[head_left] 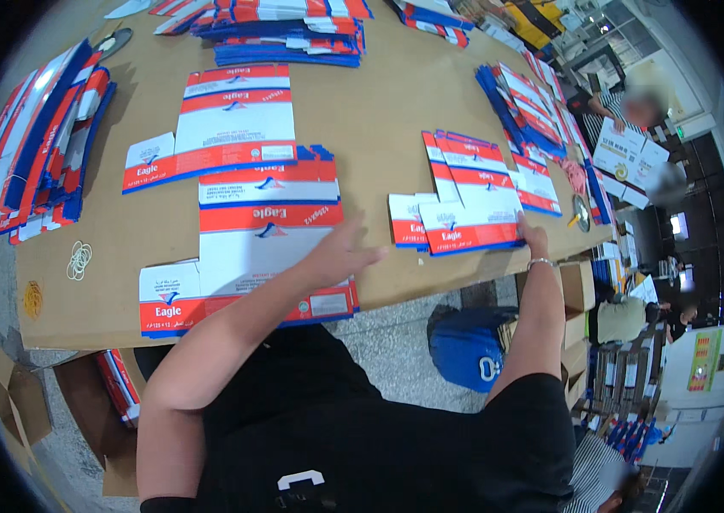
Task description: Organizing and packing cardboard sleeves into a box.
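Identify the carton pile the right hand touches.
The front-right pile: only its right edge has the right hand on it; the other piles lie farther back or left.

You have two bare hands, one left hand (340,255) and one right hand (534,239). Your brown tabletop (370,111) bears one white rubber-band bundle (79,260), one yellow rubber-band bundle (32,299), two round metallic dishes (583,215); overlapping red-white-blue flat cardboard cartons (246,244) defy your exact count.

So the table (387,103)'s got flat cartons (45,137) piled left, right and far side, rubber bands (32,300) near left, a box (84,402) below that edge.
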The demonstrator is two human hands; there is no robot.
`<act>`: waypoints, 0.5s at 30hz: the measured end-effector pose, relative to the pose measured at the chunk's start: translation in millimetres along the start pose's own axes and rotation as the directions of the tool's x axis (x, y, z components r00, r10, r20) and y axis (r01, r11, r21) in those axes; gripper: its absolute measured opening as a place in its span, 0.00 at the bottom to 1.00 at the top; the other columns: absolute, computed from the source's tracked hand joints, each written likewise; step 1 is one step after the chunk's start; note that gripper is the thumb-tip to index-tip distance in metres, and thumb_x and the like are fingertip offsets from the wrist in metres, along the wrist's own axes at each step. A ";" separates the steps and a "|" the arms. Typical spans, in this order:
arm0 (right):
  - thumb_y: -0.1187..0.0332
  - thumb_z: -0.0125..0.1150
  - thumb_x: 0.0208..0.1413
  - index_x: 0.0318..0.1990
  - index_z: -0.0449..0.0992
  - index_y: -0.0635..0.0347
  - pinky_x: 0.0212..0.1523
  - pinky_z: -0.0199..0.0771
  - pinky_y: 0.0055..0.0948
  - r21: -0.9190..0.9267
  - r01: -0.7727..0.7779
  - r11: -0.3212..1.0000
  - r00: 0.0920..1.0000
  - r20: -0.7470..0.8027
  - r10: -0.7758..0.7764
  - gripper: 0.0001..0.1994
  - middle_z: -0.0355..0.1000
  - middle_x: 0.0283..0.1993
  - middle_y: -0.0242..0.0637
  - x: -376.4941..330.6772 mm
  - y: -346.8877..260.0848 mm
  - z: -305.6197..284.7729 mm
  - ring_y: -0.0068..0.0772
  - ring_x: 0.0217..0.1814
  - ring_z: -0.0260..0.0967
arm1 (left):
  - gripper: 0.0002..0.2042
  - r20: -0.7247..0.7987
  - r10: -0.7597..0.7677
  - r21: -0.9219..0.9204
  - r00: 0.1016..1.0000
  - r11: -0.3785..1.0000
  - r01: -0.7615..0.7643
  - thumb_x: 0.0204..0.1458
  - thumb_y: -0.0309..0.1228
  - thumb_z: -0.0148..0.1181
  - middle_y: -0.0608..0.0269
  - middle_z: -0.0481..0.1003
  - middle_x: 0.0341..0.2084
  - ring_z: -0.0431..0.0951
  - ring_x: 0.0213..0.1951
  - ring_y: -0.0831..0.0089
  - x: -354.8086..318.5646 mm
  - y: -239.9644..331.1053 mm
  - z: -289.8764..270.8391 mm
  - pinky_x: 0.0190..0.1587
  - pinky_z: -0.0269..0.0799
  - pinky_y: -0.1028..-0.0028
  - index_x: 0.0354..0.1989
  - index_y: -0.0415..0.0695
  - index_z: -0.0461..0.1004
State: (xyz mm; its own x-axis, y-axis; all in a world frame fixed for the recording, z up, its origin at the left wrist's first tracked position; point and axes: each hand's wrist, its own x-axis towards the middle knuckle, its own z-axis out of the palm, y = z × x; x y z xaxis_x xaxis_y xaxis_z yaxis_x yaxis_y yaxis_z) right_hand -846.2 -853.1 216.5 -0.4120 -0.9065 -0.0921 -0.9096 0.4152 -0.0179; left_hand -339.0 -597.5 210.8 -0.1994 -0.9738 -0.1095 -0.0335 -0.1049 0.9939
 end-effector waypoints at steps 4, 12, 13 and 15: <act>0.22 0.52 0.39 0.37 0.81 0.73 0.54 0.72 0.43 0.125 0.165 0.978 0.986 -0.026 -0.163 0.50 0.76 0.41 0.64 -5.0 4.2 18.9 0.56 0.51 0.75 | 0.46 0.104 0.021 -0.212 0.994 0.977 0.002 0.47 0.47 0.69 0.36 0.60 0.60 0.64 0.62 0.50 47.6 14.8 41.1 0.62 0.63 0.60 0.64 0.25 0.51; 0.29 0.62 0.40 0.22 0.78 0.71 0.34 0.75 0.43 0.152 0.195 0.969 0.967 -0.192 -0.164 0.40 0.76 0.23 0.49 11.6 44.0 25.8 0.44 0.29 0.77 | 0.49 -0.074 0.241 0.169 0.968 0.959 -0.226 0.41 0.49 0.70 0.31 0.51 0.62 0.55 0.65 0.40 101.6 -37.9 101.3 0.67 0.55 0.58 0.61 0.22 0.54; 0.30 0.64 0.40 0.22 0.79 0.68 0.32 0.74 0.41 0.184 0.207 0.961 0.973 -0.136 -0.184 0.38 0.76 0.23 0.47 9.8 35.6 33.6 0.41 0.28 0.76 | 0.50 -0.080 0.212 0.264 0.974 0.947 -0.184 0.42 0.50 0.69 0.29 0.48 0.64 0.52 0.67 0.39 98.9 -41.3 101.5 0.68 0.52 0.58 0.63 0.23 0.53; 0.32 0.65 0.41 0.22 0.80 0.66 0.30 0.73 0.39 0.229 0.231 0.946 0.973 -0.078 -0.219 0.36 0.76 0.23 0.46 1.5 13.9 31.5 0.38 0.27 0.75 | 0.51 -0.101 0.182 0.371 0.978 0.919 -0.132 0.42 0.51 0.68 0.28 0.45 0.66 0.49 0.69 0.39 98.3 -46.4 91.9 0.69 0.50 0.58 0.65 0.23 0.51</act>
State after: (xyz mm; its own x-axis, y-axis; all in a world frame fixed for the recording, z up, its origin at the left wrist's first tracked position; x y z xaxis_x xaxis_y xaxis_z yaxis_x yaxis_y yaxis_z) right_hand -857.6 -846.3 184.7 -0.2060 -0.9785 -0.0077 -0.9428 0.2006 -0.2661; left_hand -447.0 -669.8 152.9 -0.1018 -0.9920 0.0749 -0.3675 0.1074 0.9238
